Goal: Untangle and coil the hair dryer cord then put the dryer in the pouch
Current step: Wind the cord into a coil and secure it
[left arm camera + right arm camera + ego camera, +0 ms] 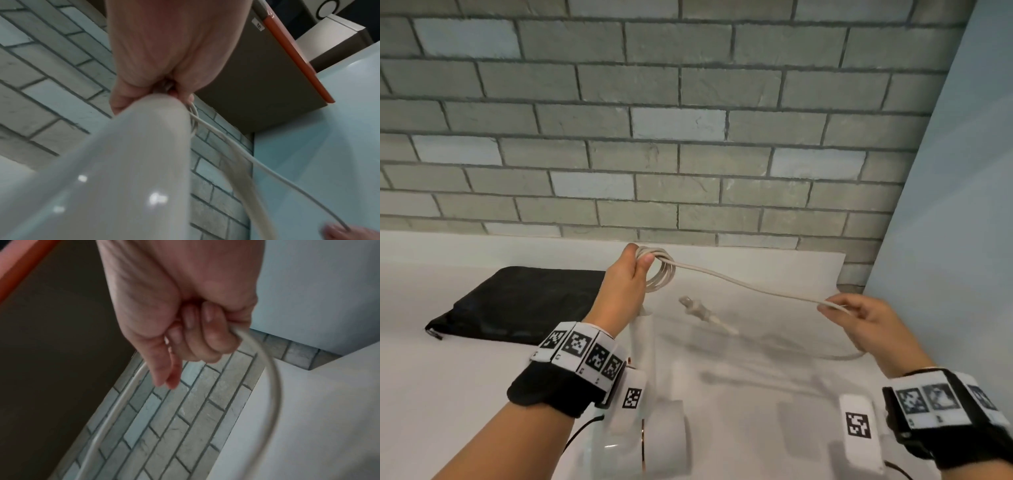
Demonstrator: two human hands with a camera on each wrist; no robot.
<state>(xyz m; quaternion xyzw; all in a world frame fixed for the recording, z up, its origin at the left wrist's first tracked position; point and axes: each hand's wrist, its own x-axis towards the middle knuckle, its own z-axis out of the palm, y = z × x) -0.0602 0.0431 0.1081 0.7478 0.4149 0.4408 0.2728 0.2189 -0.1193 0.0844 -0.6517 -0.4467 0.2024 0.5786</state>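
Note:
My left hand [639,257] is raised above the table and grips several small loops of the beige cord coil [665,278]. The white hair dryer [650,430] hangs below that hand, close to my wrist; it fills the left wrist view as a blurred white dryer body [123,162]. From the coil a free stretch of cord [750,285] runs right to my right hand [832,307], which pinches it between thumb and fingers [213,335]. Past that hand the cord [274,379] curves down and back, and the plug [693,306] dangles, blurred. The black pouch [517,301] lies flat at the left.
A white table [448,377] carries the pouch and meets a grey brick wall [654,154] behind. A pale blue panel [962,205] closes the right side. The wrist views show a brown cabinet with an orange edge [287,56] overhead.

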